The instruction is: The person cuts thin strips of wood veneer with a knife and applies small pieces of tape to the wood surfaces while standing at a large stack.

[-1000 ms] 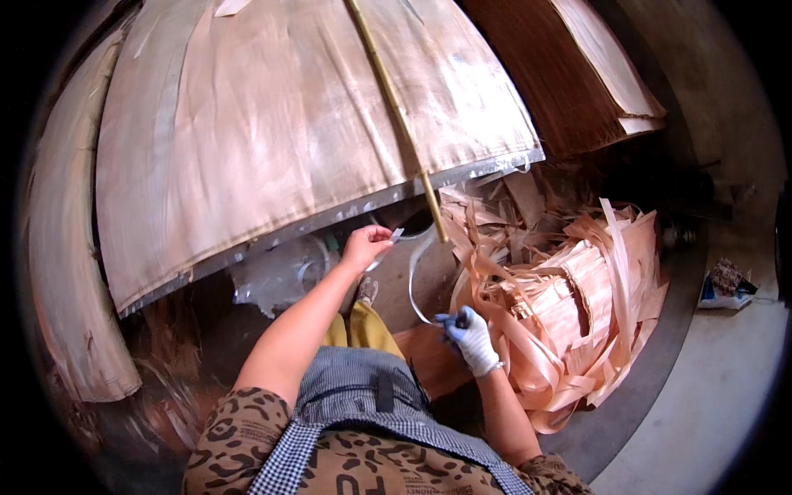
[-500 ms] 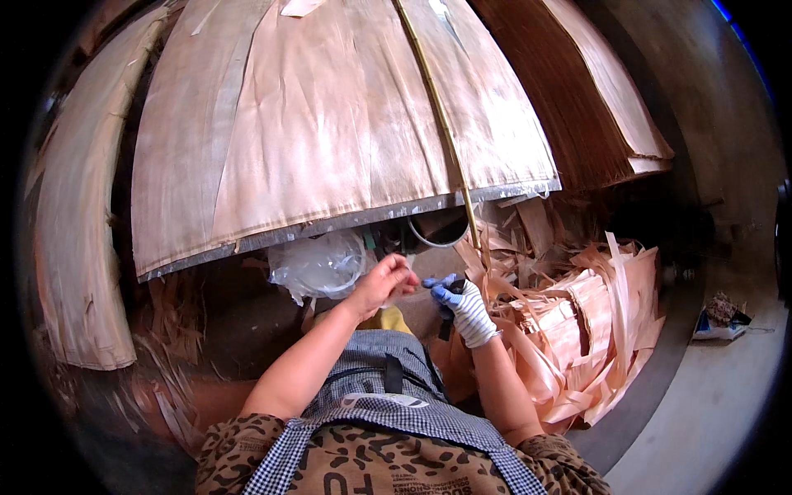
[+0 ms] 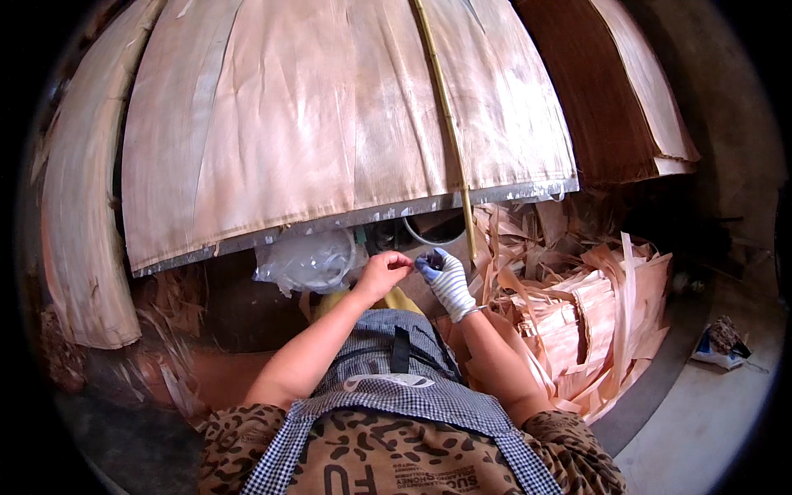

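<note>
My bare left hand [image 3: 384, 276] is in front of my apron, thumb and fingertips pinched together; whatever they hold is too small to make out. Close to its right, my right hand [image 3: 450, 286] wears a striped white glove with blue fingertips. Its fingers are curled round a small dark object [image 3: 434, 261], mostly hidden by the glove. Both hands are just short of the front edge of a broad stack of thin wood veneer sheets [image 3: 305, 124]. A thin bamboo stick [image 3: 445, 111] lies lengthwise on the sheets and sticks out past that edge.
Under the veneer's edge are a clear plastic bag [image 3: 305, 262] and a round-rimmed container [image 3: 436, 231]. A bundle of veneer scraps [image 3: 569, 322] lies at the right. Darker stacked sheets [image 3: 594, 91] stand far right, a narrow veneer stack [image 3: 82, 198] at the left.
My right hand has moved slightly left and up, and the left fingers have drawn into a tighter pinch. The whole view has shifted a little.
</note>
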### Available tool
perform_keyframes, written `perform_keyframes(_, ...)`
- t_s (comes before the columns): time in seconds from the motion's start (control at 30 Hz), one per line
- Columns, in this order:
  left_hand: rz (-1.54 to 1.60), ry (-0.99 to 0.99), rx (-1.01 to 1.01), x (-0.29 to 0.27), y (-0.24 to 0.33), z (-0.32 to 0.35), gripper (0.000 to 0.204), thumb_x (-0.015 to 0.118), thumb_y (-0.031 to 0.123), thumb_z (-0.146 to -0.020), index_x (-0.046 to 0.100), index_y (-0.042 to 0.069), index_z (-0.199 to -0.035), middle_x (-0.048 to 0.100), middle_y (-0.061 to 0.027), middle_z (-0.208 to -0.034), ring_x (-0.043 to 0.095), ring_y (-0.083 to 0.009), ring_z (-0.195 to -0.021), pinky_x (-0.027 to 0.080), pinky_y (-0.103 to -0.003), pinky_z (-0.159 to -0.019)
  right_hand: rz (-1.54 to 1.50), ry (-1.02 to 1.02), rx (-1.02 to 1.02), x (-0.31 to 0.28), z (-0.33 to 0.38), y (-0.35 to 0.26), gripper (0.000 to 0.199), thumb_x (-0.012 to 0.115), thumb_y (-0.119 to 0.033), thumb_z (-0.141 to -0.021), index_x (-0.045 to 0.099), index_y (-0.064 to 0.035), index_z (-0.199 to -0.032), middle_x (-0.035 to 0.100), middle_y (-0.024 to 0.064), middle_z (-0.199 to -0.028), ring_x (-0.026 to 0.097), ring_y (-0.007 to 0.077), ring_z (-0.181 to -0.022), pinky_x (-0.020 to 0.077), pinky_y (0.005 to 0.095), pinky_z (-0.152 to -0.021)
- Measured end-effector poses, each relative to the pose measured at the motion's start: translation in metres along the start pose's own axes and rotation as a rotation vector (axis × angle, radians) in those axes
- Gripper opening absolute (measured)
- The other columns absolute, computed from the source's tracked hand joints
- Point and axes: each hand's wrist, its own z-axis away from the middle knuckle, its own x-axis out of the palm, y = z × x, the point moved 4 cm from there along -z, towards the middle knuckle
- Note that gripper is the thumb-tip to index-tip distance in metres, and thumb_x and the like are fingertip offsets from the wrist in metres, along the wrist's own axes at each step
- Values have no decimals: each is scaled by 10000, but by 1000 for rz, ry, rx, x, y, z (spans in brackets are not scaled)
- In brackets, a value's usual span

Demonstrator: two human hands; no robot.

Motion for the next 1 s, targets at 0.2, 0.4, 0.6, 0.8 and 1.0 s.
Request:
perform_keyframes(0.2, 671, 531, 65, -49, 3, 6, 242, 484, 221, -909, 576, 33, -1031, 592, -34, -910, 545, -101, -813, 453, -246, -735, -271, 338, 397, -10, -45, 36, 129, 652, -187, -773, 564, -100, -734, 486, -10, -537, 382, 104, -371, 286, 256, -339)
perform_keyframes(0.4, 378, 388, -233, -52, -22, 46, 249, 442, 204, -920, 559, 43, -1069, 589, -38, -920, 549, -118, -824, 456, -242, -732, -221, 534, 532, -35, -82, 41, 389, 691, -423, -736, 557, -63, -796, 514, 49, -532, 437, 150, -365, 357, 299, -340)
perform_keyframes(0.6, -294, 217, 178, -10, 17, 26, 375, 539, 107, -832, 490, 38, -1197, 579, -89, -1046, 569, -207, -919, 410, -334, -916, -137, 118, 435, -28, -25, 48, 226, 673, -194, -778, 566, -100, -953, 578, -9, -740, 546, 97, -613, 419, 227, -507)
perform_keyframes(0.8, -594, 209, 370, 8, 34, 28, 165, 606, 233, -790, 671, 81, -795, 553, -138, -591, 601, -255, -651, 459, -375, -737, -281, -88, 271, -11, 5, -42, 212, 636, -86, -789, 591, -49, -993, 637, 27, -857, 575, 98, -714, 445, 214, -646)
perform_keyframes(1.0, -352, 141, 128, 6, 60, 44, 268, 619, 310, -797, 676, 81, -673, 536, -113, -519, 563, -201, -483, 415, -319, -482, -459, -193, 255, 0, -9, -65, 379, 677, -226, -777, 602, -53, -1105, 632, 16, -891, 558, 69, -683, 398, 181, -540)
